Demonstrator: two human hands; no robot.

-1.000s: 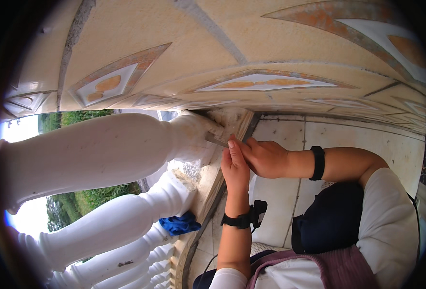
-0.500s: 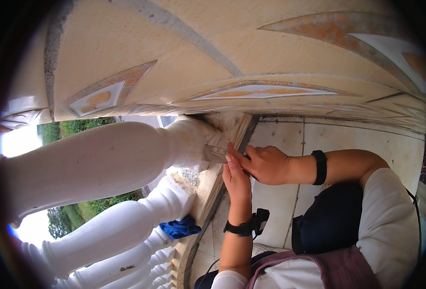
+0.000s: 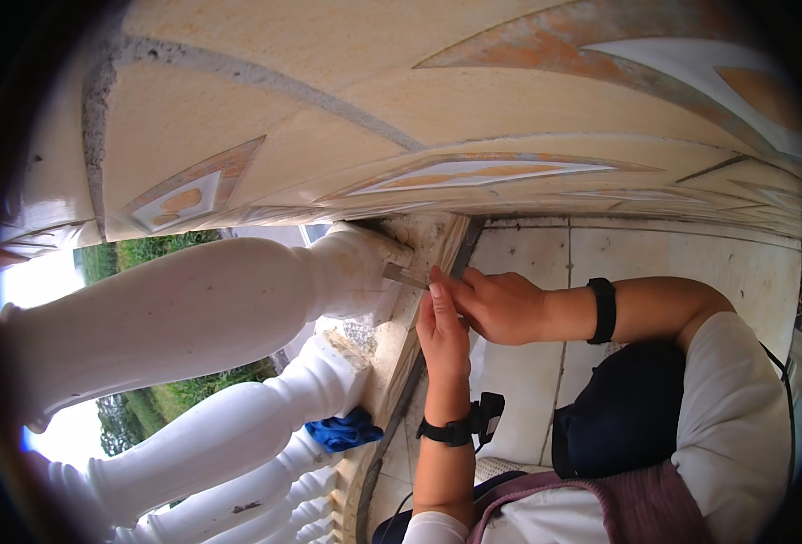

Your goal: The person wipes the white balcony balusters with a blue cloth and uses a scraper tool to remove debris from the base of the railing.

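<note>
A flat, grey metal scraper blade (image 3: 405, 275) juts left from between my two hands. Its end lies at the square base of the nearest white baluster (image 3: 202, 313), close against it; whether it touches, I cannot tell. My right hand (image 3: 501, 308) is closed around the scraper's rear part, which the fingers hide. From below, my left hand (image 3: 444, 331) pinches the blade with thumb and fingers, right beside the right hand's fingertips.
More white balusters (image 3: 206, 431) run along the stone ledge (image 3: 392, 349) toward the lower left. A blue cloth (image 3: 345, 430) is tucked between two baluster bases. A tiled wall (image 3: 328, 127) spans the top, and pale floor tiles (image 3: 519, 399) lie under my arms.
The blade has tilted, its left end now slightly higher, and its broad face shows less. Both hands keep their grip nearly in place. The view has shifted slightly.
</note>
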